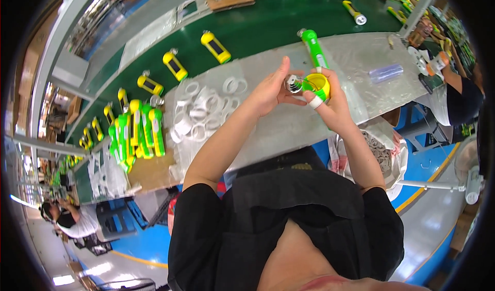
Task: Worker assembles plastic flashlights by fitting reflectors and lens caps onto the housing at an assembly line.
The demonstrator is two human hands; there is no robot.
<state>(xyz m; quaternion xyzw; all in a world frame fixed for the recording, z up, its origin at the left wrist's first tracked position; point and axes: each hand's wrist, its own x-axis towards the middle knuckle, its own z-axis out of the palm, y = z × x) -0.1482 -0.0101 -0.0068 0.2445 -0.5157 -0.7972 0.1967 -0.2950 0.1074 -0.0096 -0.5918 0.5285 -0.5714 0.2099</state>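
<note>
1. Right hand [335, 103]: closed around the open yellow-and-green head of a flashlight [319, 86], with white bands on the thumb and one finger
2. Flashlight position: above the grey worktop [276, 132], in front of the wearer; a green body lines up beyond the head, the joint hidden by fingers
3. Left hand [270, 92]: half-curled, thumb raised apart; a silver lamp insert [294, 84] sits at the fingers, and whether they grip it cannot be told
4. Thin wires [308, 81]: visible between insert and head
5. Left of the hands: loose white rings [206, 110], then a pile of green-and-yellow flashlights [136, 131]
6. Beyond the worktop: yellow flashlights [215, 47] spaced along a green belt [281, 18]
7. Right side: a clear plastic bundle [385, 73]
</note>
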